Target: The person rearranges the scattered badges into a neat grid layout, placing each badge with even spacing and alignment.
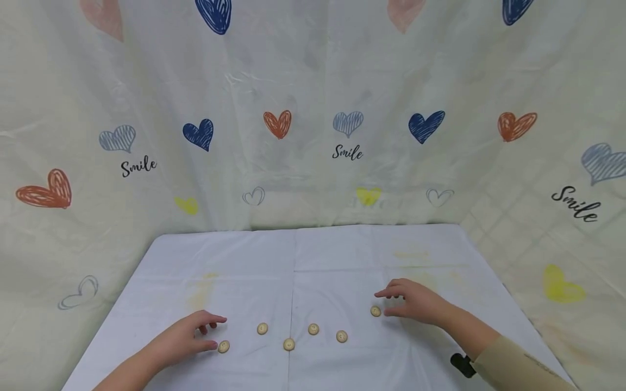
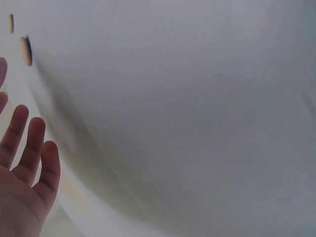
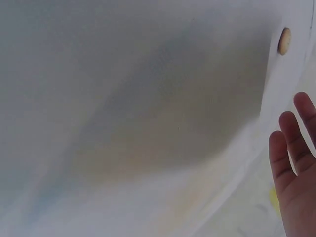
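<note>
Several round, pale tan buttons lie spread on the white cloth in the head view. The leftmost button [image 1: 223,346] is right at the thumb tip of my left hand [image 1: 188,336], whose fingers reach out loosely above it. At the other end, the rightmost button [image 1: 375,311] sits just off the thumb of my right hand [image 1: 411,301]; the index finger extends beyond it. Neither hand holds anything. Between the hands lie a button [image 1: 262,328], a lower button [image 1: 289,344], another button [image 1: 313,329] and one more button [image 1: 342,336]. Both wrist views show relaxed, parted fingers.
The white tablecloth [image 1: 342,250] has crease lines and faint yellow stains. Behind and beside the table hangs a pale curtain [image 1: 303,174] printed with hearts and "Smile". A small black device [image 1: 462,365] is at the right sleeve [image 1: 518,364].
</note>
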Demonstrator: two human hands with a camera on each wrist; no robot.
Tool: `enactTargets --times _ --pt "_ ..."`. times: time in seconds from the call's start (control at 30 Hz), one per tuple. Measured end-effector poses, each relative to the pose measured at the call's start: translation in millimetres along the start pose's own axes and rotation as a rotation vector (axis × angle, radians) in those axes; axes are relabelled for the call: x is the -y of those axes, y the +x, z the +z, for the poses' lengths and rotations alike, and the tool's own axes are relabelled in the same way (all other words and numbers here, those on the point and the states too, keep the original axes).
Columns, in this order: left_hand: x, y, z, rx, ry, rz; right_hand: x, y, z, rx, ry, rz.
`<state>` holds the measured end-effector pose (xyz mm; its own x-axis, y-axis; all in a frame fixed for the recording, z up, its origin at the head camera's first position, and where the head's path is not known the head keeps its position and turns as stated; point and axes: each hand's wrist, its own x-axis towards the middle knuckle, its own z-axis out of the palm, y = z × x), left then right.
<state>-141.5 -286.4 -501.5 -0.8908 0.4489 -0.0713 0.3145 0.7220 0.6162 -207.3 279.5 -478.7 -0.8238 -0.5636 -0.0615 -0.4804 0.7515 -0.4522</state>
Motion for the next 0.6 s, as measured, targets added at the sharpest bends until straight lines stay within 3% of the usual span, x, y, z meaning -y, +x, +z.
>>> enactTargets --times 0.2,0.43,0.6 --pt "4.3 1.4 11.0 -0.008 -0.017 0.091 -1.7 10.2 6.2 0.024 0.015 -0.051" --pt "6.8 2.4 12.0 0.018 -0.024 0.109 -12.1 15.6 16.3 0.045 0.01 -0.107" --pt "10.4 4.4 12.7 0.021 -0.015 0.166 -14.9 19.6 19.8 0.056 -0.016 -0.116"
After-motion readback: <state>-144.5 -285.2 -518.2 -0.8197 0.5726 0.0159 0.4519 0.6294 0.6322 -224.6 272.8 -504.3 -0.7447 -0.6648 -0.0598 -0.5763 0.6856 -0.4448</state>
